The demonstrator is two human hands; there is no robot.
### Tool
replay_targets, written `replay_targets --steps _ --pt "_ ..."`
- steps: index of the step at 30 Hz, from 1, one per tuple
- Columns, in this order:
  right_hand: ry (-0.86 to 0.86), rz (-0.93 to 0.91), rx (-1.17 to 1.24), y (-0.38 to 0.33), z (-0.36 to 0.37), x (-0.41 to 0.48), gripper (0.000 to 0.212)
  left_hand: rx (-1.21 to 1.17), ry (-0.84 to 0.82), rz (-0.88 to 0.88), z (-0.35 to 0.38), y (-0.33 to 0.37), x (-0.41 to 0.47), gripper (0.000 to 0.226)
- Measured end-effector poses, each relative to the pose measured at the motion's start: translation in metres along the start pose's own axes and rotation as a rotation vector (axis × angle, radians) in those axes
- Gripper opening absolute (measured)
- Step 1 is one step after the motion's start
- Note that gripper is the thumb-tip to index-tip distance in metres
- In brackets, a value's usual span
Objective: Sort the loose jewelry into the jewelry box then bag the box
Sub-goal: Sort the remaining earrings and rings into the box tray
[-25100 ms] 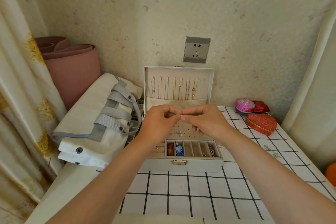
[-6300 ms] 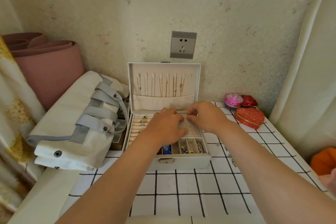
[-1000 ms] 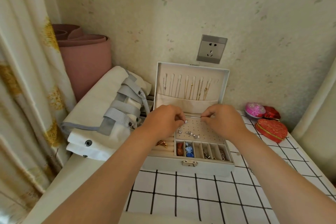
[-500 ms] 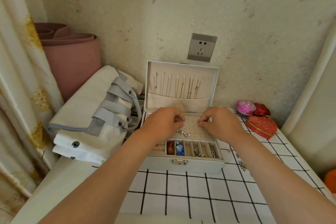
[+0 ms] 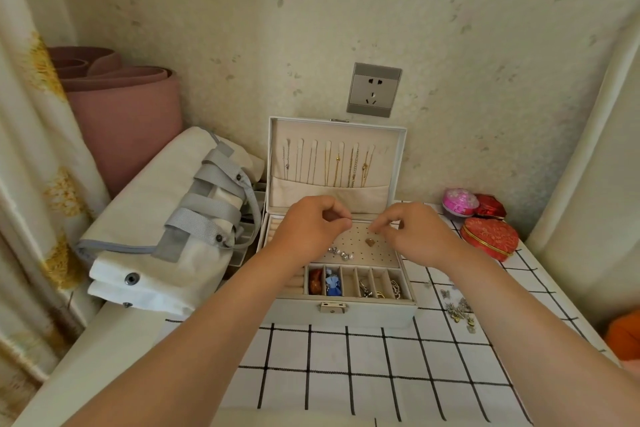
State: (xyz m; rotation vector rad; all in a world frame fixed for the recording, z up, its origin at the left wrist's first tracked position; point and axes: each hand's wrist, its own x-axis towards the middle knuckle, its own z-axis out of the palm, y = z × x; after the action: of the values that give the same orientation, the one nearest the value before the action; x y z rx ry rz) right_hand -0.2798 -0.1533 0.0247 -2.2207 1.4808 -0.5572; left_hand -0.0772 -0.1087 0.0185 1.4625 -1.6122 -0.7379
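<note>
Surface (image 5: 363, 374), checked. Bag (image 5: 145, 218) folded at its back-left corner, just beside box (image 5: 363, 315). Box open at back edge. Left hand (image 5: 310, 230) and right hand (image 5: 417, 237) over box's tray (image 5: 379, 255), fingers (image 5: 339, 224) curled, tips pinched; anything held, cannot tell. Loose jewelry (image 5: 459, 310) near right edge, beside box.

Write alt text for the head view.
A person's left hand and right hand hover, fingers curled, over the earring panel of an open jewelry box on a checked tablecloth. A folded white bag lies to its left; loose jewelry lies to its right.
</note>
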Motion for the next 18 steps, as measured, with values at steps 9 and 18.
replay_targets --steps 9,18 --pt "0.027 0.026 0.498 -0.027 -0.018 -0.017 0.015 -0.263 0.057 -0.122 0.014 0.017 -0.004 0.003" --pt "0.073 0.122 0.673 -0.029 -0.014 -0.019 0.009 -0.362 0.053 -0.176 0.018 0.026 -0.008 0.006"
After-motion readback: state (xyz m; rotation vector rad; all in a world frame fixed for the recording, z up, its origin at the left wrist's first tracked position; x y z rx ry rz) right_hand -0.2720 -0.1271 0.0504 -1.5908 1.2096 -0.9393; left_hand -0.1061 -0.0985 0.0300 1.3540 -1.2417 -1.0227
